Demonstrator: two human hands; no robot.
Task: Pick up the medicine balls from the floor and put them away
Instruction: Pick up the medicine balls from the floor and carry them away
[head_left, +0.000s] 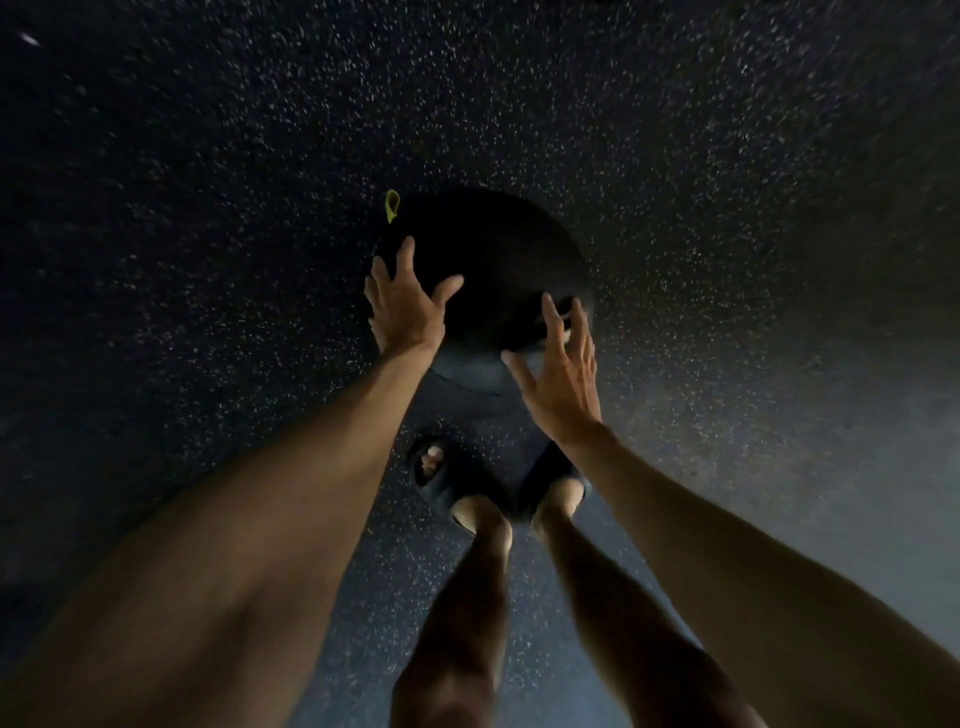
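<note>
A black medicine ball (488, 260) with a small yellow loop tag (391, 205) lies on the dark speckled floor just ahead of my feet. My left hand (405, 301) lies against the ball's left side with its fingers spread and straight. My right hand (563, 374) is at the ball's near right side, fingers spread and open; I cannot tell whether it touches the ball. Both arms reach down from the bottom of the view. The ball's underside and far side are hidden in the dim light.
The floor (727, 208) is dark rubber with pale flecks all round the ball. My two feet in dark slides (467, 483) stand close behind the ball. The light is low, brighter toward the right.
</note>
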